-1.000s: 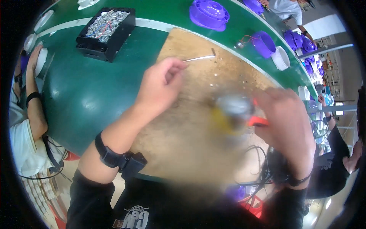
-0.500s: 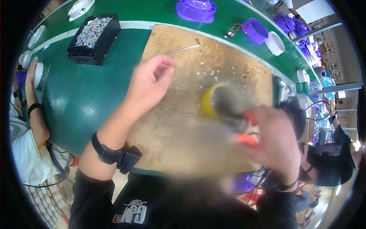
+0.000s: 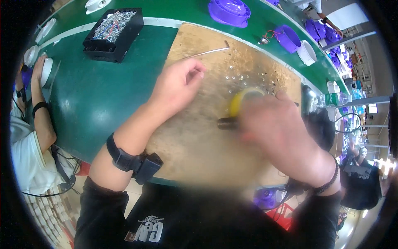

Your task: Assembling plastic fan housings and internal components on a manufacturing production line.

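Observation:
My left hand [image 3: 180,83] is closed over the upper left of the wooden board [image 3: 195,145], its fingers curled together; what they hold, if anything, is hidden. Just beyond its knuckles lies an L-shaped metal hex key [image 3: 207,52], partly covered by the hand. My right hand [image 3: 273,124], blurred, is wrapped round a red-handled tool whose dark, blunt end [image 3: 227,123] sticks out to the left; its kind cannot be made out. Beside and partly behind that hand is a yellow ring, like a tape roll [image 3: 236,103]. Several small nuts or washers [image 3: 242,78] are scattered farther back on the board.
A black box of screws [image 3: 114,35] stands back left on the green table [image 3: 95,95]. Purple housings [image 3: 230,12] and a white ring [image 3: 306,53] line the far strip. A plastic bottle [image 3: 335,99] is at right. Another person's arm [image 3: 41,120] reaches in at left.
My right hand has moved over beside the yellow ring, and the tool has turned so its dark end points left. My left hand stays closed near the hex key. The whole view has shifted slightly.

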Action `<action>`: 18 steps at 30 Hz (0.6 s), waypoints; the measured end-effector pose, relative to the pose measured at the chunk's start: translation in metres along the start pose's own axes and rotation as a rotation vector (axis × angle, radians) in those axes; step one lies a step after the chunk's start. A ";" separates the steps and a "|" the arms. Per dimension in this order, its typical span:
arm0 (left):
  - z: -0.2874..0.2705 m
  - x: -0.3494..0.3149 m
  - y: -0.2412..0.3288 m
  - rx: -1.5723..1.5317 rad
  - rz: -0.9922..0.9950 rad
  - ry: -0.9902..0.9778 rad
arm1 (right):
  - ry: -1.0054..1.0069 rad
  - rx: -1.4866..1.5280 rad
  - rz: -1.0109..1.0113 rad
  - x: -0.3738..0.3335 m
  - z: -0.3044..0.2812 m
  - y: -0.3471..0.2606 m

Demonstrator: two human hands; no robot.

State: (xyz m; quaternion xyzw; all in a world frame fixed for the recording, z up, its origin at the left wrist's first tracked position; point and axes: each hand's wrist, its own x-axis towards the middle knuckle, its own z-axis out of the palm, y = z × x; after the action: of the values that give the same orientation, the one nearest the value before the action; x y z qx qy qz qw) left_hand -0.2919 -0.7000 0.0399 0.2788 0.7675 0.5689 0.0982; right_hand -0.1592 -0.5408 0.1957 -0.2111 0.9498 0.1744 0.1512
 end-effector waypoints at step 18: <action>-0.005 -0.007 0.013 0.045 -0.026 0.035 | 0.368 0.536 0.361 -0.066 0.020 0.040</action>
State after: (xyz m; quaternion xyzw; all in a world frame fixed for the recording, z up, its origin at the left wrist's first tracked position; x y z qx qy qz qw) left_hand -0.2844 -0.7058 0.0521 0.2610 0.7852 0.5549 0.0859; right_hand -0.1159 -0.4761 0.2125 -0.0209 0.9950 -0.0978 -0.0053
